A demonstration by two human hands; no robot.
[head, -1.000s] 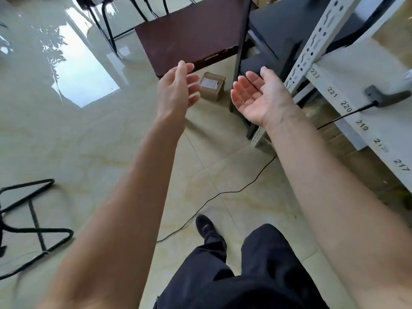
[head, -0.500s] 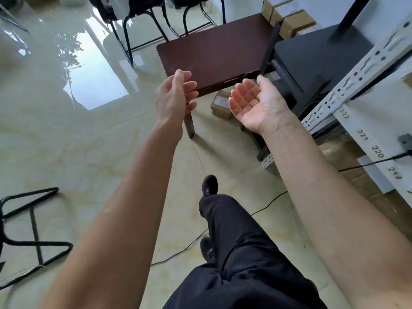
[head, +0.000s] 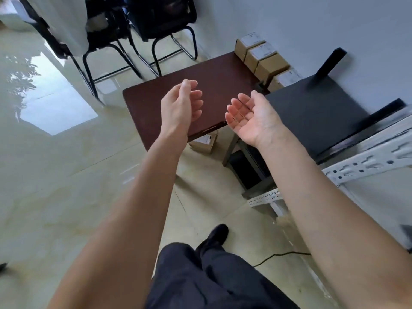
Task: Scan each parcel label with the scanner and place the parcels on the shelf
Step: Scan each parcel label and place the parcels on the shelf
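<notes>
My left hand (head: 181, 105) and my right hand (head: 250, 118) are both stretched out in front of me, palms facing each other, fingers relaxed and holding nothing. They hover above the near edge of a dark brown table (head: 214, 85). Several small cardboard parcels with white labels (head: 263, 58) stand in a row at the table's far right end, against the wall. One more labelled parcel (head: 204, 142) lies on the floor under the table. The white metal shelf (head: 365, 168) is at the right. No scanner is in view.
A black table (head: 318, 108) adjoins the brown one on the right. Black chairs (head: 142, 25) stand at the back. A black cable (head: 281, 256) runs over the glossy tiled floor by my feet.
I have stepped toward the tables and the view has tilted up. Both hands stay raised and bare, now over the brown table. The row of parcels by the wall has come into view.
</notes>
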